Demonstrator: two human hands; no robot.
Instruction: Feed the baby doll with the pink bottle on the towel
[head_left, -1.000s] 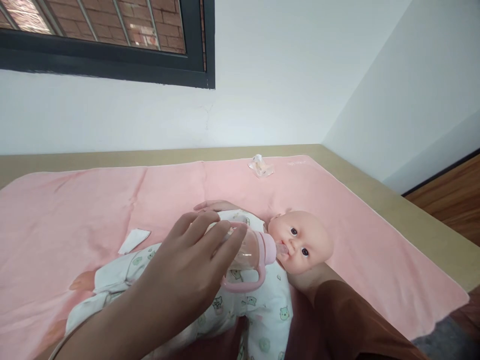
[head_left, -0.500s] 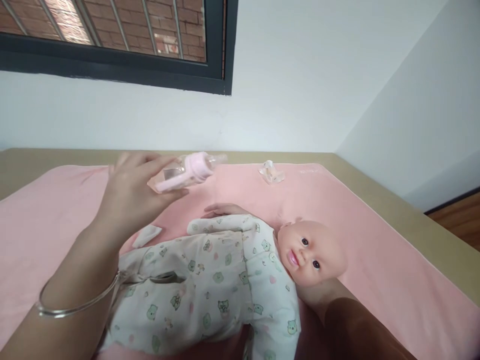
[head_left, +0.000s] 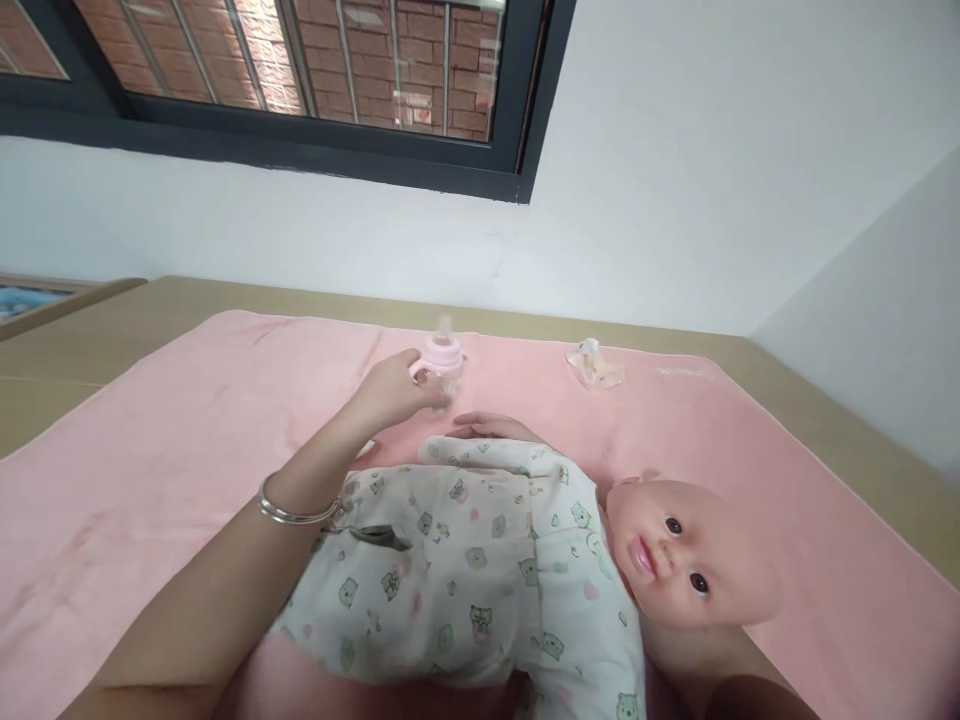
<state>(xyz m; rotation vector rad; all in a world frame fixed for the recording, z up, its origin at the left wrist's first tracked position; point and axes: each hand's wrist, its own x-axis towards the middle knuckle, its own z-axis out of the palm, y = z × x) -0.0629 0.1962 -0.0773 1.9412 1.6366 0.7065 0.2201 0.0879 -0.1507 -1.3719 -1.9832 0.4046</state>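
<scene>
A baby doll point(head_left: 472, 560) in a white sleepsuit with small green animal prints lies on its back, head to the right. My right forearm point(head_left: 705, 660) passes under the doll's neck. Beyond the doll's far sleeve, my right hand point(head_left: 495, 427) shows in part, its fingers curved along that arm and holding the doll. My left hand point(head_left: 401, 385), with a silver bangle on the wrist, is closed round a baby bottle point(head_left: 442, 352) with a pink collar and handle. The bottle stands upright, teat up, past the doll's far side. Whether its base touches the sheet I cannot tell.
A pink sheet point(head_left: 187, 430) covers most of the tan bed surface point(head_left: 315, 306). A crumpled clear-and-white wrapper point(head_left: 595, 365) lies near the far edge. White wall point(head_left: 645, 200) and a dark window frame point(head_left: 442, 170) rise behind. A small white item point(head_left: 365, 449) is partly hidden by my left wrist.
My left hand has carried the bottle away from me and tipped it from sideways to upright. The view has swung left. My right arm stays under the doll.
</scene>
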